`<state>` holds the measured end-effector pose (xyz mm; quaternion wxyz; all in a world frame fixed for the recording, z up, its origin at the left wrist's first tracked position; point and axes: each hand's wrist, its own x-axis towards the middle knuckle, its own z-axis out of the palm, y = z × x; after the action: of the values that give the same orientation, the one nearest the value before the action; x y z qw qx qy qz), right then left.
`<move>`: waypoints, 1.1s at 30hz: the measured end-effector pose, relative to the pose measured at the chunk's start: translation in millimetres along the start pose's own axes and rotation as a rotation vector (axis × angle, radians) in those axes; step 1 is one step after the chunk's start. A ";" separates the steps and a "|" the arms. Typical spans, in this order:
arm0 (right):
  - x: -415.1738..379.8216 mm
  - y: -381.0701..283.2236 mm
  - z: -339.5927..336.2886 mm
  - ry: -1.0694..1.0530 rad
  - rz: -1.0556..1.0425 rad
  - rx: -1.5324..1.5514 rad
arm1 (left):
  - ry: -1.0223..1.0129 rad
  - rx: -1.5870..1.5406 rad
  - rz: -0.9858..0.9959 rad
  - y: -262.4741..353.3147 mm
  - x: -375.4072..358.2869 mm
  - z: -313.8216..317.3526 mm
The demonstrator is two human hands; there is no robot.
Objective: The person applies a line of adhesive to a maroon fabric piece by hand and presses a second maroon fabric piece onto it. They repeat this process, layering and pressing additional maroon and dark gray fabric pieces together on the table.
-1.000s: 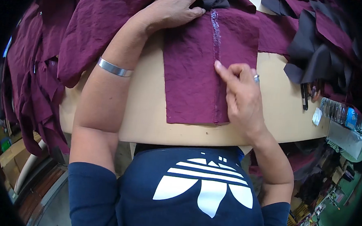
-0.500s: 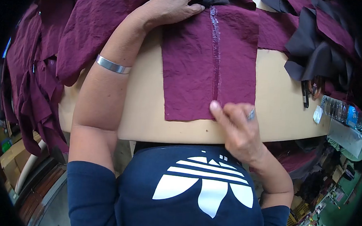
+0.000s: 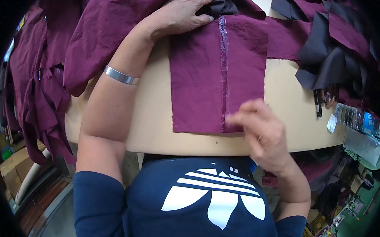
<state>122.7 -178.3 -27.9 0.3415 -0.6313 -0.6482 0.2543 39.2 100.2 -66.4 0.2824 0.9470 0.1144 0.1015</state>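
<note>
A maroon fabric panel (image 3: pixel 196 84) lies flat on the pale table, with a shiny, whitish seam strip running down its middle. My left hand (image 3: pixel 184 13) rests at the panel's top left corner, its fingers spread beside a bunch of dark cloth (image 3: pixel 219 6). Over the panel's lower right part is my right hand (image 3: pixel 262 131), its fingers bent and drawn together near the lower end of the strip. Whether anything is between those fingertips is too blurred to tell.
More maroon cloth (image 3: pixel 108 28) is heaped at the left and hangs off the table (image 3: pixel 149 116). Dark and maroon pieces (image 3: pixel 330 61) lie at the upper right. A plastic bottle (image 3: pixel 357 118) and a black tool (image 3: pixel 317 103) are at the right edge.
My right hand has lifted slightly and turned, its fingers now drawn closer together. My left hand's fingers have spread more, and the whole view has shifted a little.
</note>
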 end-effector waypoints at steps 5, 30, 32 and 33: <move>83.3 33.9 -4.2 0.278 -0.187 -0.216 | -0.015 -0.044 0.002 -2.6 -1.7 -2.7; 117.2 67.8 8.5 0.193 -0.231 -0.634 | 0.003 -0.071 0.038 -7.3 1.7 -0.6; 118.2 64.8 4.1 0.161 -0.160 -0.470 | 0.006 -0.060 0.043 -8.5 2.1 -0.4; 118.2 63.8 3.5 0.146 -0.123 -0.385 | 0.005 -0.054 0.044 -9.1 1.6 0.0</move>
<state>164.8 -55.9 -64.3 0.2754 -0.6610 -0.6956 0.0583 39.3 108.1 -71.3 0.3051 0.9412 0.0913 0.1129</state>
